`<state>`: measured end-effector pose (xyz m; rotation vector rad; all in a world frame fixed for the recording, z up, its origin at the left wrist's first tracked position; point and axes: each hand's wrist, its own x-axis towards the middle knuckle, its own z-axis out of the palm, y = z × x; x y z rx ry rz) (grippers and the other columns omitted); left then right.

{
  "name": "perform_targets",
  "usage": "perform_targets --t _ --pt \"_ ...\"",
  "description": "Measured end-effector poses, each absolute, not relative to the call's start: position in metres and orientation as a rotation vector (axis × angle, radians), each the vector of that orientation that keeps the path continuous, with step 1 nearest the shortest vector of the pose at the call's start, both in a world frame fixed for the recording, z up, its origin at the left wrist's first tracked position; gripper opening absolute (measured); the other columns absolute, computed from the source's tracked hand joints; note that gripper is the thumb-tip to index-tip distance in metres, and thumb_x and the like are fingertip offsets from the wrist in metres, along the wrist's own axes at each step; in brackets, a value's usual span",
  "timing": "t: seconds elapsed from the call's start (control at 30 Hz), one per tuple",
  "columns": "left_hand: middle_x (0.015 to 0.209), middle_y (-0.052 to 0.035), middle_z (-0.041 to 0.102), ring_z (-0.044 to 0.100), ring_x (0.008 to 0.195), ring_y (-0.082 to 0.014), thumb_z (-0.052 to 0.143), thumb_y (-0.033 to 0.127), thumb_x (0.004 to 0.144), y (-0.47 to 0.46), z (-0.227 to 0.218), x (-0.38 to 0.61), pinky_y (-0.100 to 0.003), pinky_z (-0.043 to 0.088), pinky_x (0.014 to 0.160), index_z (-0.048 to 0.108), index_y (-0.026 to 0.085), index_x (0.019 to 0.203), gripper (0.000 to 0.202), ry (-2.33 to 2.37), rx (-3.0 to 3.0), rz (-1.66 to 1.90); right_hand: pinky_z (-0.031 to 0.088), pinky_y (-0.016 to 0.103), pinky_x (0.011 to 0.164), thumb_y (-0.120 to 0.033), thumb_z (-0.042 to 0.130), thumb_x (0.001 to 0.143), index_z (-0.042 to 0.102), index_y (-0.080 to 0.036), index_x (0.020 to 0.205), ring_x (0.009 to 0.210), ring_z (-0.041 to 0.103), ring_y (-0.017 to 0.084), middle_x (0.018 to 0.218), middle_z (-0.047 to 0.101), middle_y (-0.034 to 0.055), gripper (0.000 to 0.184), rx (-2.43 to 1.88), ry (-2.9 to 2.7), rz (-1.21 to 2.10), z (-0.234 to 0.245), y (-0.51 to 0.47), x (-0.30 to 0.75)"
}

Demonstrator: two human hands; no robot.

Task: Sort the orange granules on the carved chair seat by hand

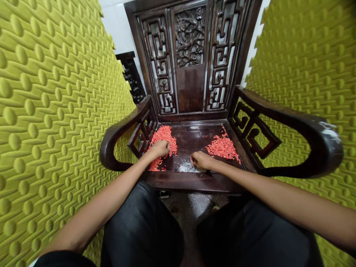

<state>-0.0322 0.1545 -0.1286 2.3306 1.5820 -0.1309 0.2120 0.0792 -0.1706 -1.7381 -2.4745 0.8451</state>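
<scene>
Yellow-green foam panels (pixel 55 129) stand on both sides of a dark carved wooden chair (pixel 190 89), its lattice back rising ahead. Dark trousers (pixel 141 226) show below the front edge of the seat (pixel 194 139). On the seat, one heap of red grains (pixel 164 135) lies at the left near the armrest, a second heap (pixel 222 147) lies at the right, and a small patch of white grains (pixel 186 167) lies near the front edge between them. The left hand (pixel 159 149) rests palm down on the left heap, fingers loosely curled. The right hand (pixel 200 160) is curled just above the white patch, its fingertips (pixel 191 159) at the patch's edge. Whether either hand holds any grains cannot be told
</scene>
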Motion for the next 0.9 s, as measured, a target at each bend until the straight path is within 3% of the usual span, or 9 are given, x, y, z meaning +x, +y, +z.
perform_targets --t 0.2,0.37,0.6,0.9 --pt "0.093 -0.0058 0.077 0.07 0.087 -0.0172 0.058 0.013 0.086 0.153 -0.11 -0.037 -0.024 0.051 0.08 0.071 0.015 0.09 0.013 1.538 2.309 0.157 0.034 0.021 0.061 -0.023 0.069 0.09 0.072 -0.019 0.106 0.08 0.065 0.015 0.092 0.076 0.0051 0.016 -1.678 -2.456 0.81 -0.174 0.079 0.212" --pt "0.086 -0.0035 0.076 0.069 0.079 -0.0165 0.056 0.012 0.081 0.148 -0.103 -0.037 -0.024 0.05 0.077 0.069 0.017 0.084 0.014 1.447 2.297 0.305 0.034 0.021 0.062 -0.01 0.062 0.088 0.072 -0.019 0.093 0.08 0.066 0.015 0.089 0.075 0.0046 0.015 -1.638 -2.459 0.814 -0.177 0.076 0.211" --pt "0.08 -0.0028 0.073 0.066 0.075 -0.0163 0.056 0.014 0.08 0.141 -0.097 -0.031 -0.025 0.049 0.073 0.067 0.018 0.081 0.011 1.355 2.28 0.427 0.039 0.02 0.071 -0.001 0.057 0.083 0.071 -0.016 0.089 0.085 0.065 0.015 0.094 0.075 0.0068 0.021 -1.55 -2.403 0.783 -0.175 0.082 0.212" --pt "0.077 -0.0016 0.072 0.065 0.072 -0.0147 0.055 0.013 0.077 0.143 -0.101 -0.029 -0.023 0.049 0.07 0.067 0.018 0.079 0.013 1.272 2.24 0.467 0.043 0.019 0.063 0.001 0.056 0.078 0.074 -0.015 0.085 0.069 0.067 0.013 0.078 0.077 0.0038 0.024 -1.521 -2.256 0.869 -0.176 0.09 0.216"
